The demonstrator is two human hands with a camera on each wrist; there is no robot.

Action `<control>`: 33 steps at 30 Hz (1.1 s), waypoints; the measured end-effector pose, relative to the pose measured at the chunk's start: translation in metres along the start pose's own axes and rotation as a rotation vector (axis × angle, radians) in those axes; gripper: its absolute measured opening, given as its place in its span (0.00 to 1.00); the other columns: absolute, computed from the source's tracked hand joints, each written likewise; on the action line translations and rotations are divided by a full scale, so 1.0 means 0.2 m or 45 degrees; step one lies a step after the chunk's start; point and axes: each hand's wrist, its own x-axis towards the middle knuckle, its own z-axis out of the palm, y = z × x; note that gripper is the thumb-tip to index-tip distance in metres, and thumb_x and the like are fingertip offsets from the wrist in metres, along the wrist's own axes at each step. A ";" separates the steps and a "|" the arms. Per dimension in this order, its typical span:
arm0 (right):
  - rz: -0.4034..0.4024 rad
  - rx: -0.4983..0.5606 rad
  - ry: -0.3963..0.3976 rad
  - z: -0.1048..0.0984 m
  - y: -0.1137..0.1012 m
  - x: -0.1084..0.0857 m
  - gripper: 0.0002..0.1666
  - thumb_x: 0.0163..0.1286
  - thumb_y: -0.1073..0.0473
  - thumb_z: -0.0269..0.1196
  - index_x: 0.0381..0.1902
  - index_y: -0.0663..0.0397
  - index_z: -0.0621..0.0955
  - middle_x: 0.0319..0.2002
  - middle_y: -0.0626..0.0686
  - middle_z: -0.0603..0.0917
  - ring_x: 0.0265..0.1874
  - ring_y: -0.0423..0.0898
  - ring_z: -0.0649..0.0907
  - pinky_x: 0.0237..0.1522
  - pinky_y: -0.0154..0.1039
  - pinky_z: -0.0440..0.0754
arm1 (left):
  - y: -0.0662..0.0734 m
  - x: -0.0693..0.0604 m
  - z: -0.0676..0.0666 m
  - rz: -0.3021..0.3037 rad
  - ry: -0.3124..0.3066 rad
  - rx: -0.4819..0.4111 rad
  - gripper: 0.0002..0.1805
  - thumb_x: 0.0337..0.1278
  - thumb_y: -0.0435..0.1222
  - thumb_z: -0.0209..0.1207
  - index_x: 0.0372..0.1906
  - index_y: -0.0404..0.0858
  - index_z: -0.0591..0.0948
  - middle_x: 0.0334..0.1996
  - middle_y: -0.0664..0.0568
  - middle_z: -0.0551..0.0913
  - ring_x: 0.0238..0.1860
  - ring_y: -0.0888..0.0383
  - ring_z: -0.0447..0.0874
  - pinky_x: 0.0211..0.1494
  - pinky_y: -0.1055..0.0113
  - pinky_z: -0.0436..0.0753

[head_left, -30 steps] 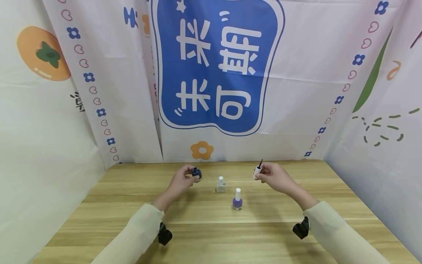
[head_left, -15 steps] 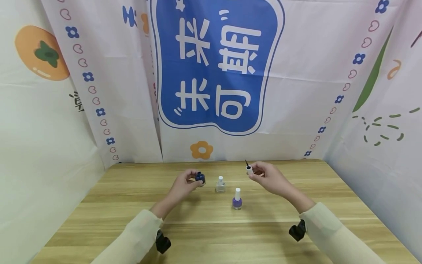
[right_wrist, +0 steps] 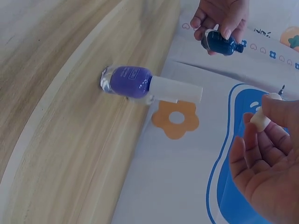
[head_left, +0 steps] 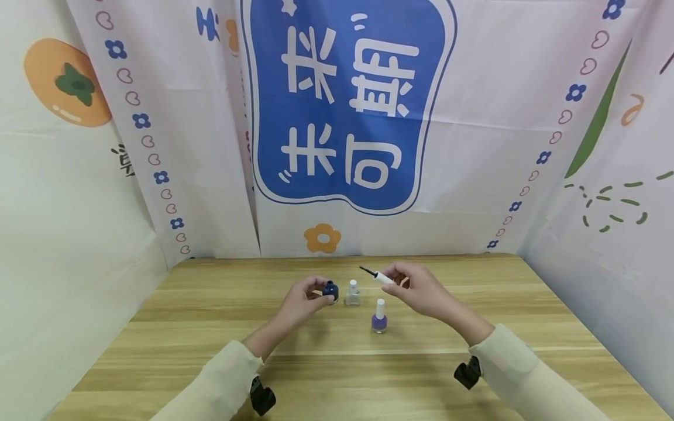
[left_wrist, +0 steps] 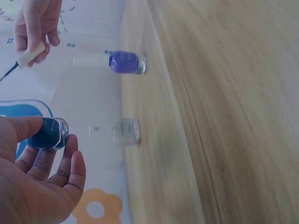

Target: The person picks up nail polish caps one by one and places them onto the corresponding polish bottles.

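Note:
The left hand point(head_left: 303, 300) pinches an uncapped dark blue polish bottle point(head_left: 330, 291), neck up; in the left wrist view thumb and fingers hold the bottle point(left_wrist: 46, 133) off the table. The right hand point(head_left: 419, 289) pinches a white cap point(head_left: 384, 278) whose dark brush points left, above and to the right of the blue bottle. Between the hands stands a clear bottle point(head_left: 353, 295) with a white cap. A purple bottle point(head_left: 379, 323) with a white cap stands nearer the front, also seen in the right wrist view as the purple bottle point(right_wrist: 128, 82).
The wooden table point(head_left: 337, 380) runs back to a white printed cloth point(head_left: 474, 175) hanging behind it. More printed cloth hangs at the left and right sides. A small black device sits at each sleeve cuff.
The left hand has moved right with the blue bottle, closer to the clear one. The right hand has moved left, and its brush has tipped from upward to pointing left.

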 end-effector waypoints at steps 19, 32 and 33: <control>-0.134 -0.098 -0.101 0.06 -0.09 0.02 0.06 0.67 0.61 0.65 0.42 0.52 0.83 0.30 0.42 0.79 0.28 0.41 0.76 0.27 0.36 0.77 | 0.03 -0.08 0.04 0.022 -0.077 -0.029 0.14 0.58 0.30 0.64 0.49 0.33 0.79 0.44 0.45 0.82 0.39 0.54 0.81 0.43 0.59 0.83; -0.138 -0.193 -0.126 0.08 -0.11 0.03 0.04 0.67 0.59 0.66 0.39 0.47 0.82 0.29 0.41 0.77 0.27 0.41 0.74 0.26 0.35 0.76 | 0.02 -0.09 0.05 0.068 -0.098 -0.022 0.13 0.60 0.30 0.63 0.50 0.33 0.79 0.43 0.46 0.81 0.39 0.54 0.82 0.43 0.57 0.82; -0.139 -0.199 -0.129 0.08 -0.12 0.03 0.04 0.67 0.59 0.66 0.39 0.47 0.82 0.29 0.40 0.77 0.27 0.41 0.74 0.26 0.35 0.76 | 0.02 -0.10 0.05 0.069 -0.100 -0.022 0.13 0.60 0.31 0.63 0.49 0.34 0.79 0.43 0.46 0.81 0.38 0.54 0.82 0.43 0.57 0.83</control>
